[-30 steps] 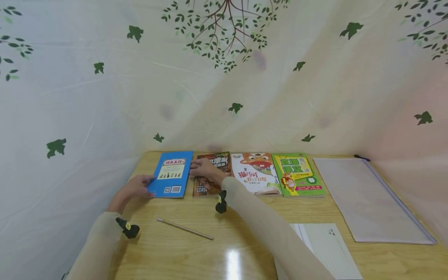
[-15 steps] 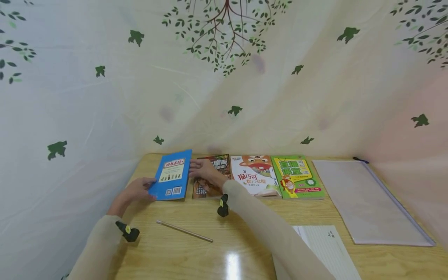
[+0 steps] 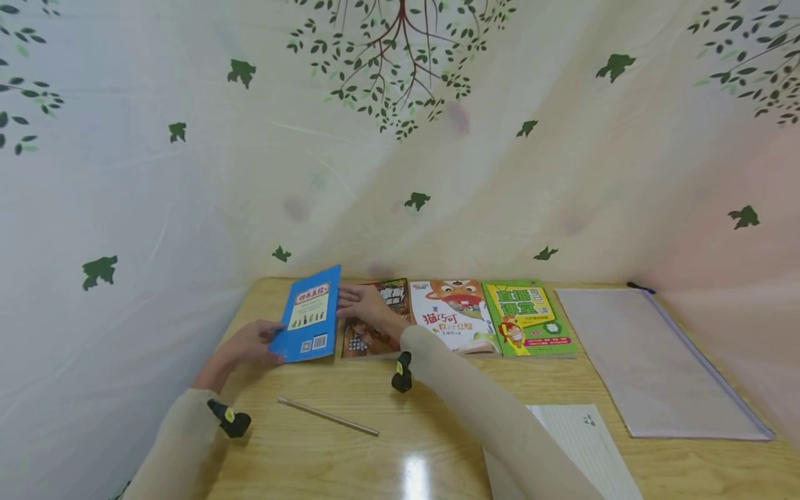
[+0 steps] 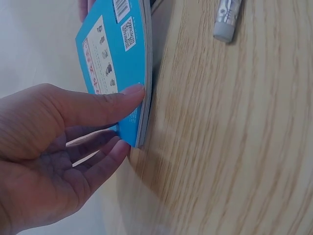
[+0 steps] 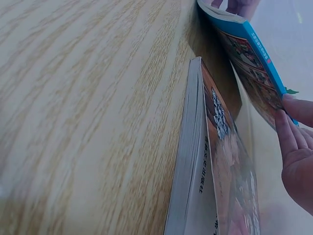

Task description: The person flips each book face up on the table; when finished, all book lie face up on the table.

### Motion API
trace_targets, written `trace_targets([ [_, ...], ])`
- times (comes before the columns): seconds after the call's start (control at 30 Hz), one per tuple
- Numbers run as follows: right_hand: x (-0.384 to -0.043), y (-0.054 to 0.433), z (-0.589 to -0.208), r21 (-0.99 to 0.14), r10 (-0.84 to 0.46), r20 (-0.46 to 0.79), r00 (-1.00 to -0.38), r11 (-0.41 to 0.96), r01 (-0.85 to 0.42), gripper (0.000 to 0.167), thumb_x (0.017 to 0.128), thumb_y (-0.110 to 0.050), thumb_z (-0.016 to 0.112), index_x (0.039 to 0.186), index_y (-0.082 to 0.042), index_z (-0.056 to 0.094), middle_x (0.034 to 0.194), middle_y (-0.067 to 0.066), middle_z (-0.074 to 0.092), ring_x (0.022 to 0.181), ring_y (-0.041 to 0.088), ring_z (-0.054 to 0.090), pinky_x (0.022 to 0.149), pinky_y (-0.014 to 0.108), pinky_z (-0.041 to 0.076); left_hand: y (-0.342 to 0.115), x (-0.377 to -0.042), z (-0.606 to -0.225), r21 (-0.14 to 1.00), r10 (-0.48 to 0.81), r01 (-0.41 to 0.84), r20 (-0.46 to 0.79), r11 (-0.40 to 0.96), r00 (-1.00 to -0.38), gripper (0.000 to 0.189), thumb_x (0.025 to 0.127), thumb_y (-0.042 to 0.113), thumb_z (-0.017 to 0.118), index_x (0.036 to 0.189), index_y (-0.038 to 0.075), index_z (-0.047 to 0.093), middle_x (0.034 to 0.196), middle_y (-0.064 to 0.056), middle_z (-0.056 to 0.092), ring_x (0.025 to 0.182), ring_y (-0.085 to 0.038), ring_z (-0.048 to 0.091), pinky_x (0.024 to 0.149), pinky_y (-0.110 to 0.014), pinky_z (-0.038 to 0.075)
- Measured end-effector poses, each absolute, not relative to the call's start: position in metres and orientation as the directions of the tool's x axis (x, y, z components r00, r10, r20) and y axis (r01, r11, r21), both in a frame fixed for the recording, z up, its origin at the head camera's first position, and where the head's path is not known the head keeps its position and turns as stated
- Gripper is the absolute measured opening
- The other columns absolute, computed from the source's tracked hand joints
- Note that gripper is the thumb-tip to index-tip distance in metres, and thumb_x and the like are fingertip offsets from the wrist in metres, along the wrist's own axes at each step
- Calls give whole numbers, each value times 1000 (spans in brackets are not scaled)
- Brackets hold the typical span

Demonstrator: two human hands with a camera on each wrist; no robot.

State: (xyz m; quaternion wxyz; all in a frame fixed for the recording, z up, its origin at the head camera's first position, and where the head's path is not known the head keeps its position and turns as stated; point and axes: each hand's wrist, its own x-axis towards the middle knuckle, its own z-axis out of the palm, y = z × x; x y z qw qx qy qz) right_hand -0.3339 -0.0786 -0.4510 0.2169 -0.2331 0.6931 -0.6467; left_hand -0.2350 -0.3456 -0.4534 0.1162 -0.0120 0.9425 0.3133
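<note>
A thin blue book [image 3: 321, 295] with a barcode on its cover is tilted at the table's left, its right edge raised off the wood. My left hand [image 3: 245, 347] pinches its lower left corner, thumb [image 4: 110, 104] on the cover and fingers beneath. At the raised spine, my right hand [image 3: 373, 310] holds the edge between thumb and fingers [image 5: 288, 134]. Under the right wrist lies a dark brown book [image 3: 394, 295], partly covered by that hand. In the right wrist view the blue book's pictured underside [image 5: 249, 68] shows.
Right of the brown book lie a white book with a cartoon fox-like face [image 3: 453, 319] and a green-yellow book [image 3: 531, 319]. A translucent zip folder [image 3: 656, 361] lies farther right, a lined notebook [image 3: 581, 444] in front. A thin pencil-like stick [image 3: 328, 417] lies near the left hand.
The blue book has gone from nearly flat to tilted, its right edge lifted by the right hand. The left hand stays at its left corner. Other things lie as before.
</note>
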Motion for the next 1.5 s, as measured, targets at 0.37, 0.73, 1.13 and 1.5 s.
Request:
trace_targets([
  [0.37, -336, -70, -452, -998, -584, 31, -811, 28, -58, 62, 93, 4, 68, 151, -4, 47, 153, 15, 52, 136, 30, 57, 103, 33, 55, -335, -237, -455, 606, 77, -75, -222, 792, -972, 79, 84, 15, 83, 149, -5, 44, 151, -35, 41, 134, -54, 46, 111, -64, 42],
  [0.73, -337, -62, -454, -997, -588, 39, -808, 31, -70, 61, 94, 1, 69, 151, -8, 49, 151, 13, 54, 137, 27, 56, 104, 32, 55, -326, -240, -455, 634, 90, -91, -248, 768, -964, 79, 83, 13, 83, 150, -3, 44, 152, -34, 42, 135, -52, 45, 113, -64, 40],
  [1.13, -334, -57, -454, -995, -598, 72, -798, 7, -96, 61, 94, 2, 68, 151, -7, 48, 150, 13, 55, 136, 28, 57, 102, 32, 56, -320, -241, -454, 630, 101, -85, -253, 772, -962, 79, 81, 13, 85, 148, -3, 47, 148, -32, 46, 128, -49, 49, 107, -62, 46],
  [1.5, -331, -53, -444, -989, -608, 127, -784, -17, -146, 58, 95, -1, 67, 150, -4, 49, 149, 17, 56, 134, 29, 58, 103, 32, 55, -312, -245, -456, 679, 157, -60, -253, 731, -955, 77, 80, 9, 85, 147, -3, 48, 149, -31, 45, 127, -47, 52, 104, -57, 50],
])
